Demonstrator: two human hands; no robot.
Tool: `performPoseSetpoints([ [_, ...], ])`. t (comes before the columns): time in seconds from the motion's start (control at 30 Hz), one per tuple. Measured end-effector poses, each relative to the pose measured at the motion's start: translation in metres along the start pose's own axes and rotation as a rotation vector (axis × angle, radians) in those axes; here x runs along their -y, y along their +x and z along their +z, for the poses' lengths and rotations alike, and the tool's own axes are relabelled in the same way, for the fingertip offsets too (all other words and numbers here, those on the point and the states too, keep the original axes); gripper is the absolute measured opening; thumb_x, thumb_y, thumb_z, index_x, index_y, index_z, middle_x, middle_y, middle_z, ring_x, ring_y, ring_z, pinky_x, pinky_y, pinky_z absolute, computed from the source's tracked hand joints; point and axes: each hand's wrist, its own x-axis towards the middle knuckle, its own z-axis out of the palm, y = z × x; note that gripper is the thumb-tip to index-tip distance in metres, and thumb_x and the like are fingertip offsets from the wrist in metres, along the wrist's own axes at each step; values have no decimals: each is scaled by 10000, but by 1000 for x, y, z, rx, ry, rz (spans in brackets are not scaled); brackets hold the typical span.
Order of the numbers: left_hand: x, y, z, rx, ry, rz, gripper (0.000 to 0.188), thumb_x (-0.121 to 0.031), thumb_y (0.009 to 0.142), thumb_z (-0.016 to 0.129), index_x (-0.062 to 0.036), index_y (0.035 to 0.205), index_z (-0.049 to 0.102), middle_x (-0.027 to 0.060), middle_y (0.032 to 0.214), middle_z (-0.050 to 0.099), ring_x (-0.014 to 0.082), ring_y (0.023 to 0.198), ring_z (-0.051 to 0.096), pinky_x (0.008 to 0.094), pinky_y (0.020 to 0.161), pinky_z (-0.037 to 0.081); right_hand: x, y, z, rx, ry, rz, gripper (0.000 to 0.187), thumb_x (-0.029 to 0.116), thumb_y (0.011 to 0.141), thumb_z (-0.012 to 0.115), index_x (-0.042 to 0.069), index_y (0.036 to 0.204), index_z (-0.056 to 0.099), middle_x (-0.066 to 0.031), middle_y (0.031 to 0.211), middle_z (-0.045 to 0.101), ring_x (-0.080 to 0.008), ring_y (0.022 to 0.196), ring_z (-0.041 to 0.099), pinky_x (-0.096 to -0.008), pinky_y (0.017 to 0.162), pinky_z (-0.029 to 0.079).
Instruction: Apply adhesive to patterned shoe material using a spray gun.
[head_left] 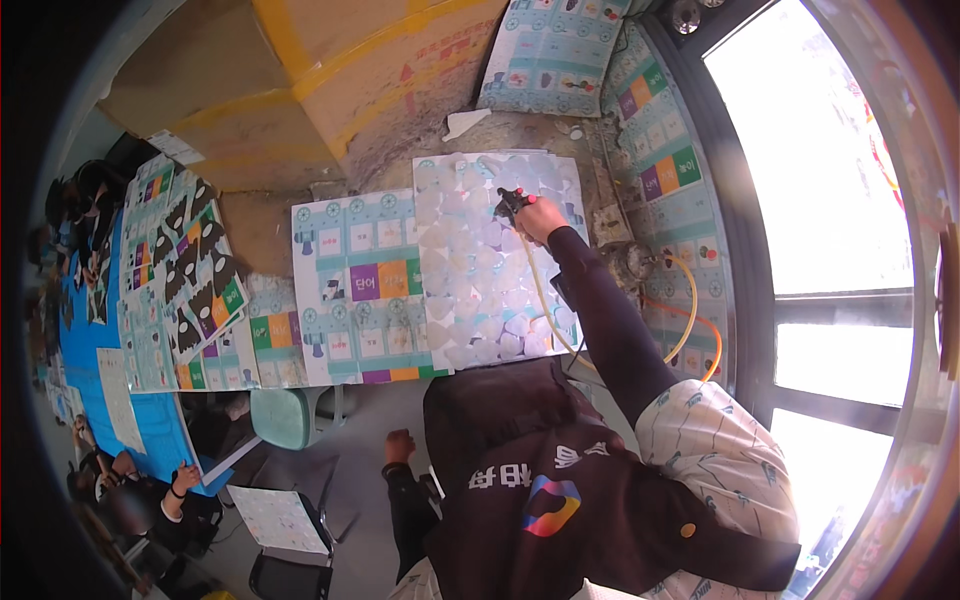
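- Spray gun [507, 203]: small and black, with red spots by the fingers, held over the upper right part of the pale sheet [455, 260].
- Hose [540, 285]: thin and pale yellow, dropping from the gun across the sheet toward its lower right edge.
- Right hand [541, 217]: closed around the gun's grip.
- Left hand [400, 447]: hanging low, well apart from the desk [385, 165], its fingers apparently curled; too small and dark to tell whether anything is in it.
- Pale sheet: crowded with rounded, whitish, overlapping shapes, some tinged blue or lilac.
- Printed sheet [355, 300]: just left of the pale one, with teal wheels, white boxes holding small red lettering, and purple, orange and green blocks bearing white lettering.
- Black-patterned sheets [195, 270]: farther left, overlapping in a pile, with dark cut-out-like shapes and more coloured blocks.
- Cardboard box [390, 50]: behind the desk, crossed by yellow tape, with red printed characters and an arrow.
- Apron [600, 500]: dark, with white characters that appear upside down beside a red, yellow and blue emblem.
- Sleeve [715, 440]: cream, with thin dark stripes and small printed lettering.
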Motion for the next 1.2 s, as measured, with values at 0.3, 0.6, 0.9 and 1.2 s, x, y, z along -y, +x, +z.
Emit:
performPoseSetpoints([
  [0.3,-55,-8,25,-281,-209,-137,88,-112,825,509,-52,765,534,50,652,551,154,512,553,292,452,467,-4,-10,3,68,53,81,162,162,718,576,11,658,584,-96,549,571,-200,447,552,-336,441,430],
  [0.6,-33,-4,15,-188,152,59,96,-94,685,608,-75,770,568,26,703,605,198,675,604,323,594,509,-1,-6,11,-10,149,38,171,169,704,574,0,687,590,-118,579,585,-228,477,575,-350,462,444],
  [0.9,-59,-7,28,-292,-140,-75,196,-123,831,504,-51,649,519,32,580,513,169,471,541,293,438,449,22,-2,20,14,85,-77,169,169,690,588,7,731,613,-172,653,616,-297,586,610,-387,556,471],
  [1.2,-54,-12,24,-95,370,25,67,-133,717,590,-82,755,569,40,683,602,206,661,606,330,576,502,6,5,19,-104,79,-83,184,176,702,593,3,759,617,-203,701,621,-355,672,608,-412,618,471],
])
